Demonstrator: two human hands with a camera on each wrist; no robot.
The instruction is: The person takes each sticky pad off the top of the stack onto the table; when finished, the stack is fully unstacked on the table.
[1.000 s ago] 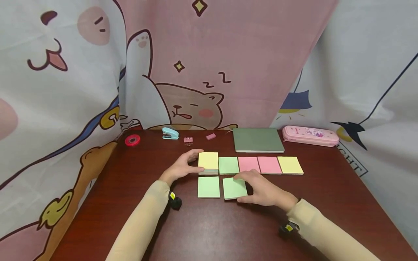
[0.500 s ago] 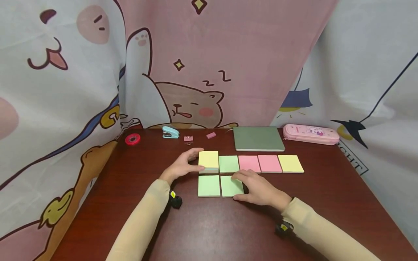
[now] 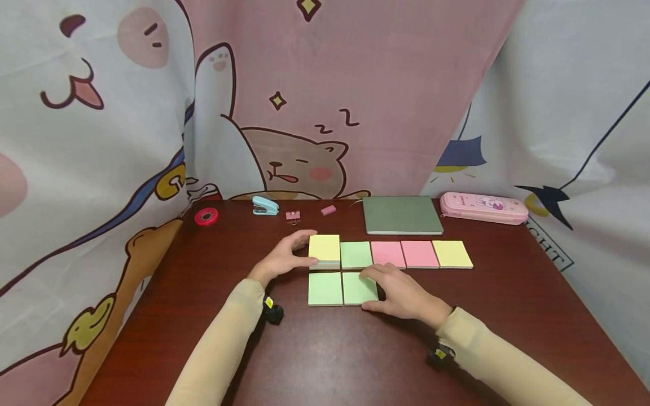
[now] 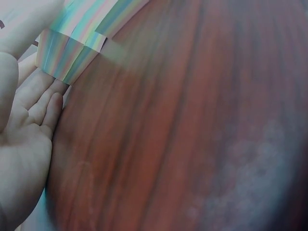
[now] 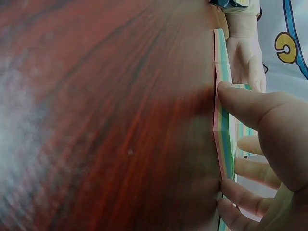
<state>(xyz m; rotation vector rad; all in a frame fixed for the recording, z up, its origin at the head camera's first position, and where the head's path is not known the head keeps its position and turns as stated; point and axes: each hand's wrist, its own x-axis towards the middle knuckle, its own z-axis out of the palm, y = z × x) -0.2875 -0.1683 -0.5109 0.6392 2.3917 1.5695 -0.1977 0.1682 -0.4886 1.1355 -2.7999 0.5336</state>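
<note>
Sticky-note pads lie in two rows on the dark wooden table [image 3: 325, 361]. The back row runs yellow pad [image 3: 324, 248], green [image 3: 355, 254], two pink [image 3: 388, 253] [image 3: 419, 254], yellow [image 3: 452, 254]. The front row has two green pads, left [image 3: 325, 288] and right [image 3: 358, 287], side by side. My left hand [image 3: 284, 259] grips the left edge of the yellow pad with curled fingers. My right hand [image 3: 403, 290] rests on the right green pad, thumb at its front corner and fingers on its right side. In the right wrist view the thumb [image 5: 240, 103] presses that pad's striped edge [image 5: 222, 139].
Along the back edge stand a red tape roll [image 3: 206, 216], a blue stapler [image 3: 265, 207], a pink binder clip [image 3: 292, 216], a pink eraser [image 3: 328, 211], a green notebook [image 3: 401, 215] and a pink pencil case [image 3: 482, 208]. Cartoon curtains surround the table.
My right hand slid the right green pad leftward until it sits against the left green pad. The left hand stayed on the yellow pad.
</note>
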